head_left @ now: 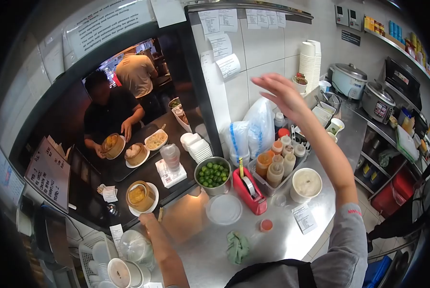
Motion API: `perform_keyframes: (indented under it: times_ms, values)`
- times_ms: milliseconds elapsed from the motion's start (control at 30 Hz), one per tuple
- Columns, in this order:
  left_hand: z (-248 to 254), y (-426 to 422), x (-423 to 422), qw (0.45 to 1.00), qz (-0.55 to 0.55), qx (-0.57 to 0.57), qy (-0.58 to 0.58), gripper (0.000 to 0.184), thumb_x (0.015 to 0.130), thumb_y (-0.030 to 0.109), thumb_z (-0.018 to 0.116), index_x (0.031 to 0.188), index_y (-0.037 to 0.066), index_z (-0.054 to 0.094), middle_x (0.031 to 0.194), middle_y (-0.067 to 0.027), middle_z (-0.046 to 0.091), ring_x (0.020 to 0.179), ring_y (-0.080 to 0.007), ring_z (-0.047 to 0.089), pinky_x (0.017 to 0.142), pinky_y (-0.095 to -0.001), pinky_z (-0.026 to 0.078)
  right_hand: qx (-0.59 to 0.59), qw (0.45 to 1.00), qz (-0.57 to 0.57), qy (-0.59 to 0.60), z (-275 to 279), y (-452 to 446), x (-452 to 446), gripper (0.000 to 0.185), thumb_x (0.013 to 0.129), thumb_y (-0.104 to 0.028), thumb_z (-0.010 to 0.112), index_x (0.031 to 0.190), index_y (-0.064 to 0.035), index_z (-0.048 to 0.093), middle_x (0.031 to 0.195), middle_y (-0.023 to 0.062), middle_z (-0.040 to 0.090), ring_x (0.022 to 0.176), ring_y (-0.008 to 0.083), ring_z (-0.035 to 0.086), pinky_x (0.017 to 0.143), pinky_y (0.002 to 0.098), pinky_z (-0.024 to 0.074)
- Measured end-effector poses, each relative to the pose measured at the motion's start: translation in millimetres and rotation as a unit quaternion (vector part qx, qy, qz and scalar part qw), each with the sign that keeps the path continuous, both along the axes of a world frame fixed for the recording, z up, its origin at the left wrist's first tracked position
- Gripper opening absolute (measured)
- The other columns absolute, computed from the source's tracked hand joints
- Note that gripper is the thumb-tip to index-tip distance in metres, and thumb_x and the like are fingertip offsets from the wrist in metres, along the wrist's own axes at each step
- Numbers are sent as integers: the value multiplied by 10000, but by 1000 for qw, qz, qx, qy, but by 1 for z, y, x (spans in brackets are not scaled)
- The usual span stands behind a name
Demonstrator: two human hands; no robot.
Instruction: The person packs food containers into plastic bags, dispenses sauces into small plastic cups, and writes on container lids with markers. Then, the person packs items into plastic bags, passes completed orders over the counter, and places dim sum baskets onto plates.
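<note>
My left hand (149,222) is at the near rim of a white plate (151,210) in the serving window, its fingers closed on the edge and partly hidden. A round bamboo steamer (141,196) with yellowish food stands on that plate. My right hand (283,93) is raised in front of the tiled wall, its fingers stretched out and holding nothing. Order slips (228,66) hang on the wall to its left. Below my right arm are a caddy of sauce bottles (275,172) and a white tub (306,185) with pale contents.
A metal pot of green limes (213,174), a red tape dispenser (249,194), a clear lid (224,209) and a green cloth (237,247) are on the steel counter. Beyond the window, a person in black (111,110) handles another steamer (113,146). Rice cookers (349,80) stand at right.
</note>
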State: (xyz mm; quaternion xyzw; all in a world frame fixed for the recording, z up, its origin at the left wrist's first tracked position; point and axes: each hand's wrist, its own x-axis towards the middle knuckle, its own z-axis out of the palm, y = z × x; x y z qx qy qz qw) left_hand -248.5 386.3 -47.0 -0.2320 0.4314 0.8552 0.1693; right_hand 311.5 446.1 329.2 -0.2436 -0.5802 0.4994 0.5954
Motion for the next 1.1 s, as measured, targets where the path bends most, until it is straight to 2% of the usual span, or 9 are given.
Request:
perform_keyframes:
  times_ms: [167,233,300,467,600,667,767,967,1100]
  values:
    - [75,12,66,939,88,-331,30,617,799,373,620,1234,0,389,1218,-160,461,1082,-305,477,856,-448,457,69,976,-206,23,36,174,-34,469,732,-209,717,1075,-56,436,977,85,611,1053,191,494,889,339,367]
    - [117,9,129,924,8,-101,369,672,775,216,680,1307,52,303,1270,-162,385,1151,-263,406,910,-455,405,38,954,-298,-10,49,201,-49,584,673,-159,757,1098,-48,371,945,98,595,975,215,518,831,329,402]
    - [161,31,183,839,-15,-164,518,729,769,112,681,1339,70,229,1309,-189,317,1201,-244,359,971,-425,340,1,940,-328,-90,62,206,-53,642,645,-109,762,1108,-46,321,930,110,578,891,221,533,773,320,433]
    - [314,49,333,728,-202,128,642,742,821,103,631,1352,74,115,1279,-210,361,1137,-257,447,954,-353,357,97,993,-55,-42,39,178,-37,595,639,33,671,1104,-66,313,807,62,516,747,142,510,680,276,443]
    - [371,77,374,747,-406,93,519,819,859,236,592,1382,148,-32,1232,-217,430,1044,-286,524,873,-345,428,146,974,106,-136,-5,120,-20,575,689,69,643,1143,-81,324,806,38,510,746,123,535,707,272,458]
    - [362,104,371,731,-418,198,502,966,725,-28,666,1385,137,-21,1221,-246,388,1040,-236,497,843,-313,448,129,957,179,-187,-15,101,-12,550,710,57,637,1147,-83,334,829,45,529,758,125,548,720,281,462]
    - [348,115,370,695,-329,182,612,971,674,-133,621,1388,130,18,1207,-193,408,1062,-222,489,859,-308,450,142,955,204,-160,7,118,-11,447,748,19,628,1123,-67,400,879,72,559,824,139,563,758,284,460]
    - [322,66,385,665,-326,115,662,944,664,-150,604,1395,118,69,1229,-171,407,1076,-221,493,901,-306,429,143,953,-260,66,117,260,-14,447,669,-75,729,1036,-47,474,1033,141,542,952,240,536,814,342,447]
    - [297,39,375,611,-281,24,740,716,678,-75,651,1319,71,367,1191,-119,479,1024,-189,528,824,-247,440,3,960,-277,47,148,277,-22,553,656,-35,724,1106,-46,402,1029,163,516,963,296,519,812,390,446]
